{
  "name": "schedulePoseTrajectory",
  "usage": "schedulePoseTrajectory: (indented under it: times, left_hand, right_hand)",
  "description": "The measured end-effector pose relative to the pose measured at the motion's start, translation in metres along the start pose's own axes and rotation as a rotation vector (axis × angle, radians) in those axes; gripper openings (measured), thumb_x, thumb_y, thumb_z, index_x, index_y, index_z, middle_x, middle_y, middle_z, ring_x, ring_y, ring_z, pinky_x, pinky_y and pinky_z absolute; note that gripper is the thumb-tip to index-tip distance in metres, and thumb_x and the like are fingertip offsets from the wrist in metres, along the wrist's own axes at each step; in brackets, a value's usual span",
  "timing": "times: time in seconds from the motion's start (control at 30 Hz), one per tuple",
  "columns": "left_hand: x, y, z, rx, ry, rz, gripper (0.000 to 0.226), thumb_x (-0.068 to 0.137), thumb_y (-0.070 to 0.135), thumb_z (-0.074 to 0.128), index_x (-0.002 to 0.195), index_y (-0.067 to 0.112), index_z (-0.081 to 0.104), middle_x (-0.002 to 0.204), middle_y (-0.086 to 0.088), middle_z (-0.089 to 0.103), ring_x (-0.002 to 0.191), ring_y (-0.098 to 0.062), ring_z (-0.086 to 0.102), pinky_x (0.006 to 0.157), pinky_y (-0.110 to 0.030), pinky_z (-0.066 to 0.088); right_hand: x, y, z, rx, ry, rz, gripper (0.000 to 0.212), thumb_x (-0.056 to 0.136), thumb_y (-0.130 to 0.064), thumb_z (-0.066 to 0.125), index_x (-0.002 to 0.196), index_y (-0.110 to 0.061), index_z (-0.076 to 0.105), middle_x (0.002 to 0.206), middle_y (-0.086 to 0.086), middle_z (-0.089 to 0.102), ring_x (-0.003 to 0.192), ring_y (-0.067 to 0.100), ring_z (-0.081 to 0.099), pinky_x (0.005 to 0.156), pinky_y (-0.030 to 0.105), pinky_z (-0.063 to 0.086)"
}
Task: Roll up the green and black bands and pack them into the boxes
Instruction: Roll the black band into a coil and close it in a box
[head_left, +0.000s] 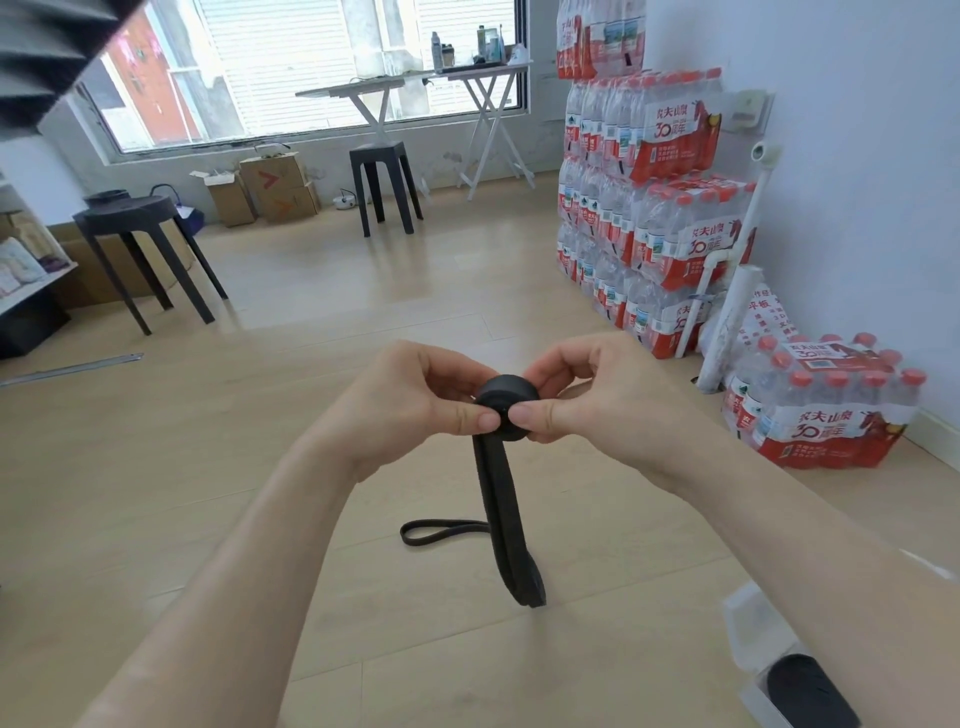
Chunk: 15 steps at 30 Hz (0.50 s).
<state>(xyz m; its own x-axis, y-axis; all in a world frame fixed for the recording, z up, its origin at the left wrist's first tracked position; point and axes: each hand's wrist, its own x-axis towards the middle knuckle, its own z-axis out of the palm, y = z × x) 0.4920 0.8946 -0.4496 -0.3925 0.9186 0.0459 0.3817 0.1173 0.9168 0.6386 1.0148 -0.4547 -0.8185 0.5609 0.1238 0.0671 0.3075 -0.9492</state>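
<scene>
Head view shows two hands sharing one black band (506, 410). The left hand (415, 400) and right hand (587, 395) both pinch its rolled coil with curled fingers (475, 418) (thumbs nearly meeting on its face). The loose tail hangs toward the floor (208, 467). Lower right, one white box (748, 623) holds one dark roll (805, 691).

Forearms stretched forward, left hand (415, 400), right hand (592, 395) close together; curled fingers pinching black band (497, 488)
</scene>
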Motion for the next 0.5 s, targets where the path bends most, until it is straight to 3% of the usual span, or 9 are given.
schedulePoseTrajectory:
  times: [0.2, 0.27, 0.4, 0.5]
  left_hand:
    - [0.000, 0.000, 0.001, -0.073, 0.087, 0.053, 0.028, 0.060, 0.017, 0.076, 0.087, 0.009, 0.074, 0.083, -0.013, 0.074, 0.076, -0.020, 0.068, 0.069, -0.029, 0.055]
    - [0.001, -0.001, 0.005, -0.135, 0.121, 0.070, 0.027, 0.061, 0.015, 0.076, 0.087, 0.008, 0.073, 0.081, -0.012, 0.074, 0.074, -0.020, 0.070, 0.067, -0.027, 0.055]
    - [0.005, -0.007, 0.007, -0.312, 0.122, 0.048, 0.028, 0.059, 0.004, 0.081, 0.084, 0.015, 0.072, 0.083, -0.010, 0.073, 0.079, -0.024, 0.069, 0.076, -0.028, 0.055]
    - [0.007, -0.006, 0.010, -0.349, 0.150, 0.037, 0.036, 0.057, 0.002, 0.083, 0.088, 0.011, 0.066, 0.083, -0.010, 0.072, 0.080, -0.025, 0.068, 0.072, -0.026, 0.054]
  right_hand:
    - [0.001, 0.002, 0.001, 0.218, -0.046, 0.052, 0.013, 0.076, 0.003, 0.074, 0.088, 0.003, 0.068, 0.079, 0.015, 0.069, 0.068, 0.022, 0.069, 0.062, 0.025, 0.058]
    - [0.002, 0.003, 0.000, 0.218, -0.061, 0.059, 0.014, 0.078, 0.001, 0.073, 0.091, 0.003, 0.068, 0.081, 0.013, 0.068, 0.071, 0.021, 0.069, 0.065, 0.025, 0.058]
    - [0.006, 0.007, 0.002, 0.266, 0.032, 0.020, 0.017, 0.079, 0.002, 0.072, 0.095, 0.005, 0.068, 0.085, 0.017, 0.066, 0.071, 0.020, 0.066, 0.064, 0.023, 0.056]
    - [0.008, 0.007, 0.004, 0.347, 0.088, 0.018, 0.018, 0.080, 0.004, 0.070, 0.097, 0.005, 0.067, 0.091, 0.024, 0.066, 0.073, 0.019, 0.066, 0.063, 0.021, 0.053]
